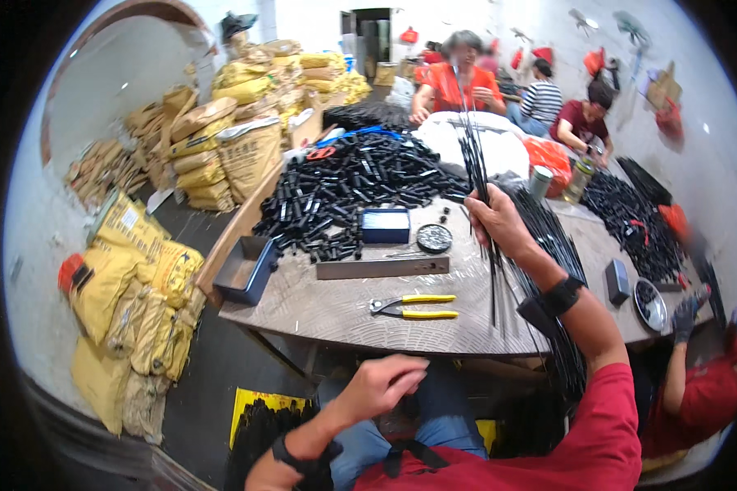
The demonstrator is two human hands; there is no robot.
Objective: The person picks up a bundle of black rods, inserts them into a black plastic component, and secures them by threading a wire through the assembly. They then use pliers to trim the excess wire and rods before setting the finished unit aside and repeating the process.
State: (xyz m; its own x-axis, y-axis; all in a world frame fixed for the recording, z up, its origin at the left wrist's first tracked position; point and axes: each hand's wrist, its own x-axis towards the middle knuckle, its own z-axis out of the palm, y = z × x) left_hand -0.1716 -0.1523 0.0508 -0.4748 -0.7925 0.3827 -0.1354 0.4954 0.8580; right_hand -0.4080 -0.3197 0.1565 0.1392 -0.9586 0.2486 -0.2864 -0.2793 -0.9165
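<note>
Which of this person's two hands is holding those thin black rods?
The right hand, over the table, gripping the thin black rods. The left hand, nearer the person's body, looks empty.

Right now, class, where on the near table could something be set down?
Bare tabletop lies between the blue tray and yellow-handled pliers, nearer than the metal bar, plus a strip between pliers and front edge. Behind the bar, black parts crowd the back; rightward, black rods do, some in the right hand.
</note>
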